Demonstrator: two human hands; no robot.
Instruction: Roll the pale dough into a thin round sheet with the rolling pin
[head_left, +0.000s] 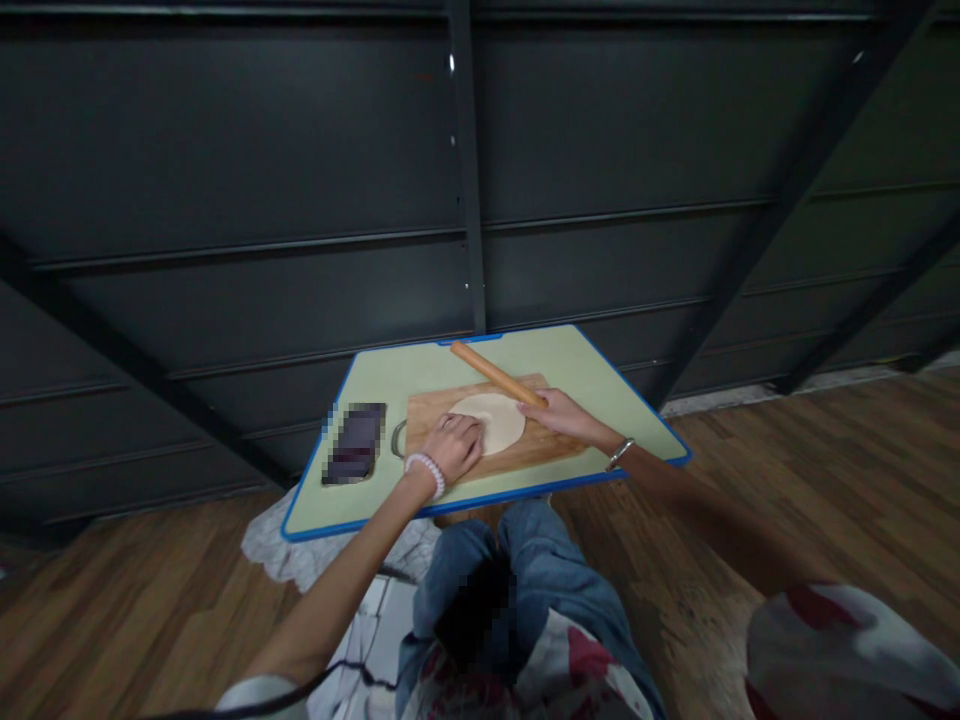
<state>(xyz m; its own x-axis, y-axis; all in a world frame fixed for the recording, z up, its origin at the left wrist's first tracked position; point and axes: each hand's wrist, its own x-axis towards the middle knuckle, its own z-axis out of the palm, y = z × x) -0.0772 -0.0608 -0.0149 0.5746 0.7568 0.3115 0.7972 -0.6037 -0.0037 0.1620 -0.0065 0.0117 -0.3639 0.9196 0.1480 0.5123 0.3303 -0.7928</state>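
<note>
A thin round sheet of dough (504,425) lies on a wooden cutting board (431,405). My left hand (455,447) rests on the dough's left edge, its fingers curled together over it; the fingertips are partly hidden. In my right hand (555,412) is the near end of a wooden rolling pin (491,372). The pin slants toward the far left, above the dough's far right side, and its far end reaches past the board. Whether the pin touches the dough, I cannot tell.
The board sits on a small pale green table (405,367) with a blue rim. A phone (355,443) lies left of the board's metal handle (399,440). Dark metal panels (315,130) rise behind the table. My knees (540,540) are close to its front edge.
</note>
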